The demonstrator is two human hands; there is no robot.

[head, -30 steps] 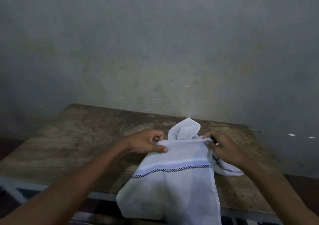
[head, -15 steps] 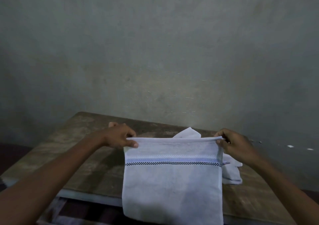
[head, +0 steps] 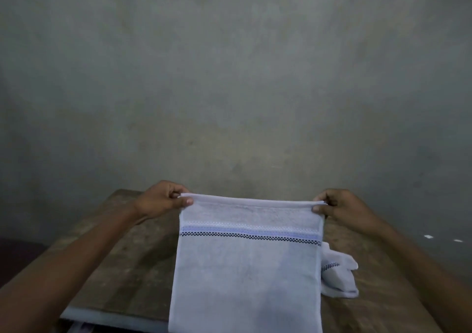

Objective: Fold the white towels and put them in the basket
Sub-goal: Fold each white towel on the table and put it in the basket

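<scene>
So the left grip (head: 161, 199) and right grip (head: 344, 210) moved wider and higher, each pinching a top corner of the white blue-and-black-striped cloth towel (head: 245, 268), hanging flat between them.

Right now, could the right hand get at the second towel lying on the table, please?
Probably not yet: the right hand is busy pinching a top corner of the held towel. The second towel lies below it on the table with nothing between, so letting go should suffice.

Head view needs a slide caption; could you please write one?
Left hand and right hand hold a blue-striped white towel by its top corners above a worn wooden table.
</scene>
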